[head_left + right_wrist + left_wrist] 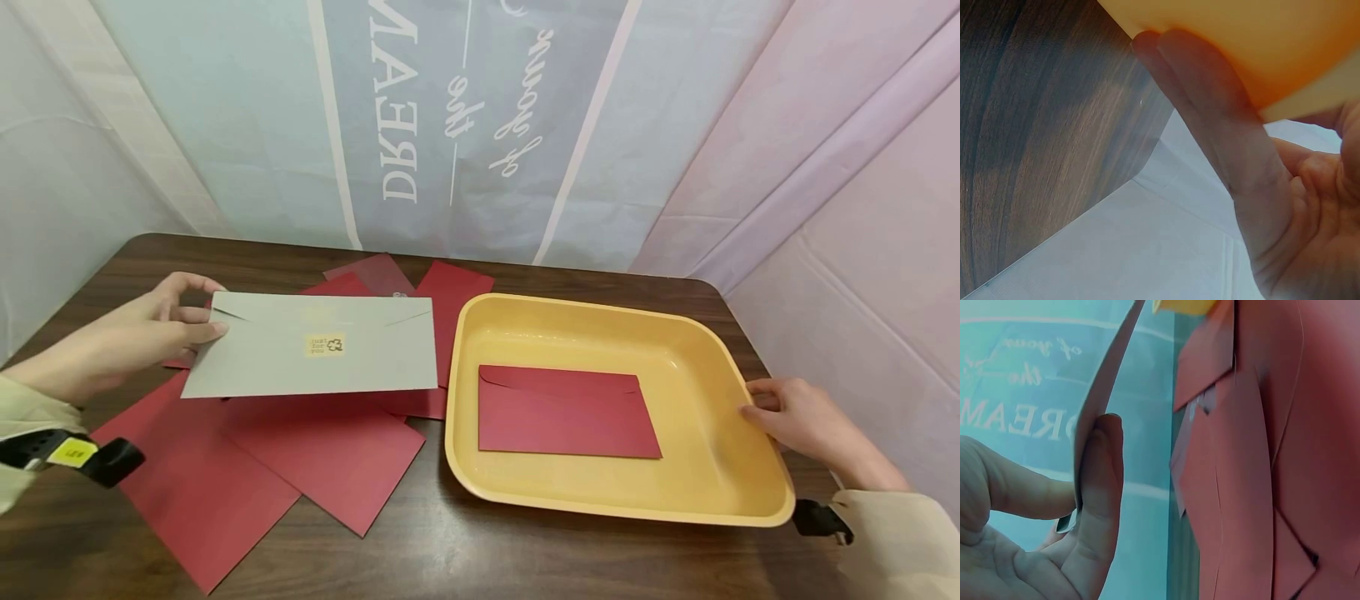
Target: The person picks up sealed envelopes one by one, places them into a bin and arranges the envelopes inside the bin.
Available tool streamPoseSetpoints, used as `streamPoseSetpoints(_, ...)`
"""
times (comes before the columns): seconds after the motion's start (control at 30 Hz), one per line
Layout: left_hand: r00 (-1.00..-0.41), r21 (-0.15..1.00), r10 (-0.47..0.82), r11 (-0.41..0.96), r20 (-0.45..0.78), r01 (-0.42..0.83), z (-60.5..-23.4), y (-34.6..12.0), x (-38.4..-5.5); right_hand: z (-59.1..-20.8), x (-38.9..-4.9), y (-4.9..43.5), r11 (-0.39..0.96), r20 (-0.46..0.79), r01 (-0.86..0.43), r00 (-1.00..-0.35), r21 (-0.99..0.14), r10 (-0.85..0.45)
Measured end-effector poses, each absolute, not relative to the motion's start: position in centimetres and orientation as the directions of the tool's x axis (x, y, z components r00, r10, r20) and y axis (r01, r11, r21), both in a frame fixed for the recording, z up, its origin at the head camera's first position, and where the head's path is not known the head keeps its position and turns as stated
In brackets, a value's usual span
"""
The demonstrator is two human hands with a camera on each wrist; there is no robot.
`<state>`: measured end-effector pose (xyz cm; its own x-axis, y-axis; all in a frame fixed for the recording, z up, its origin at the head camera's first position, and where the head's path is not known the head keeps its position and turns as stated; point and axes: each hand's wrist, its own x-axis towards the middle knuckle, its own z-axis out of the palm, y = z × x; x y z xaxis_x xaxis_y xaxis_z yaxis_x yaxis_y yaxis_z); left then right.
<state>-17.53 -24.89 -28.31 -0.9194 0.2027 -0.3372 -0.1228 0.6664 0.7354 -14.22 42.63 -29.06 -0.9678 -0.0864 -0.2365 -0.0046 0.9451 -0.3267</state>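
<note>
My left hand [168,321] pinches the left end of a pale grey envelope [375,350], thumb on the near face and fingers behind. The envelope carries a small cream "just for you" sticker [325,345] and hangs over a spread of red envelopes [322,467]. In the left wrist view it shows nearly edge-on between the thumb and a finger [1100,481]. At the right, my right hand [813,425] grips the right wall of a yellow tray [705,467], thumb inside and fingers underneath the rim. One red envelope [566,412] lies flat inside that tray.
Several red envelopes overlap on the dark wooden table [510,558], left of the tray. Behind them lies a translucent reddish envelope [375,271]. A printed cloth [480,125] hangs along the table's back edge, and pale cloth [862,250] encloses the right side.
</note>
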Motion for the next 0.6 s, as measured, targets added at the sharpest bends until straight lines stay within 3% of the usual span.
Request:
streamPoseSetpoints(0.3,-0.91,0.826,0.256,0.546,-0.325,-0.142,-28.1,-22.7,-17.6,-29.1,-14.2,42.7,0.946,-0.244,0.002,-0.966,-0.325,-0.082)
streamPoseSetpoints(0.6,-0.896,0.822,0.3,0.558,-0.327,-0.113,-27.5,-20.3,-17.6,-29.5,-14.2,42.9,0.936,-0.25,0.009,-0.965,-0.352,-0.085)
